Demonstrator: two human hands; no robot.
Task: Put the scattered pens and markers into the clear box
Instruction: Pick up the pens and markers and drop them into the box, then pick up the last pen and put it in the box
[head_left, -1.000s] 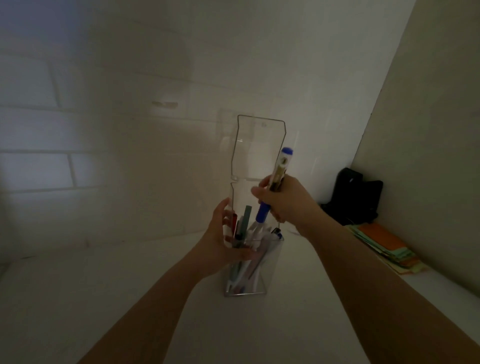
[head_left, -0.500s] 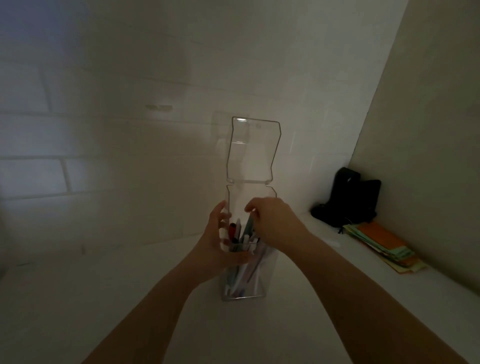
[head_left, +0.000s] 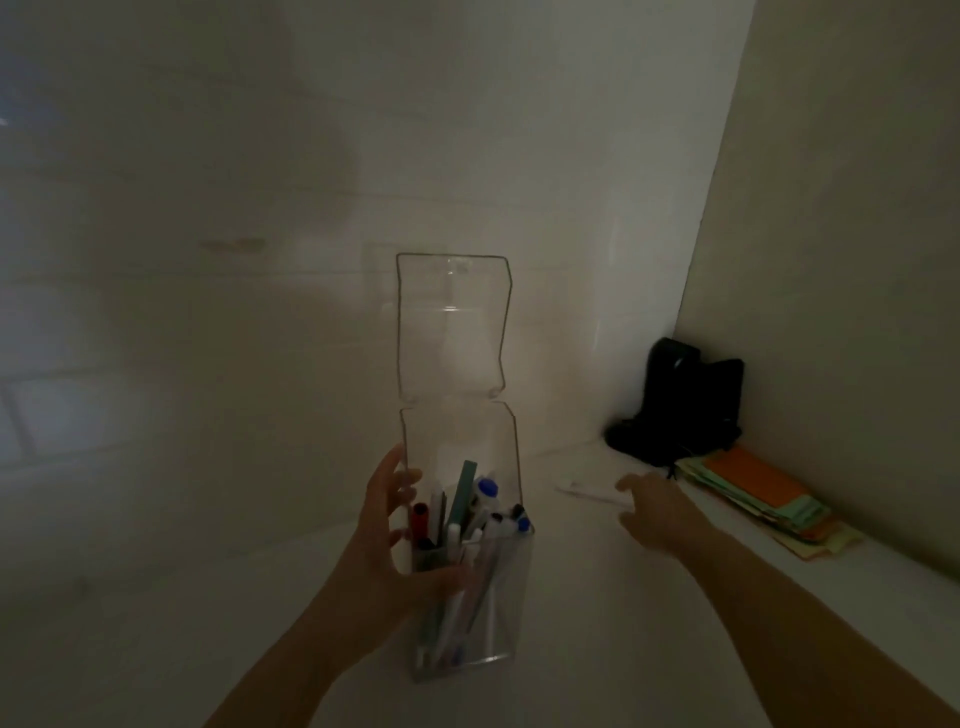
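Note:
The clear box (head_left: 506, 613) stands upright on the white surface, its hinged lid (head_left: 451, 327) swung up and open. Several pens and markers (head_left: 470, 519) stand inside it, among them a blue-capped marker (head_left: 487, 488) and a red-capped one (head_left: 420, 519). My left hand (head_left: 387, 551) wraps around the box's left side and holds it. My right hand (head_left: 652, 512) is stretched out to the right of the box, fingers spread and empty, just by a pale pen-like object (head_left: 587, 491) lying on the surface.
A black object (head_left: 680, 400) stands in the back right corner. A stack of orange and green papers (head_left: 758, 499) lies along the right wall. White tiled wall rises behind the box. The scene is dim.
My right hand pushed the blue marker down into the box, let go, and moved right toward the pale object on the surface. My left hand kept hold of the box.

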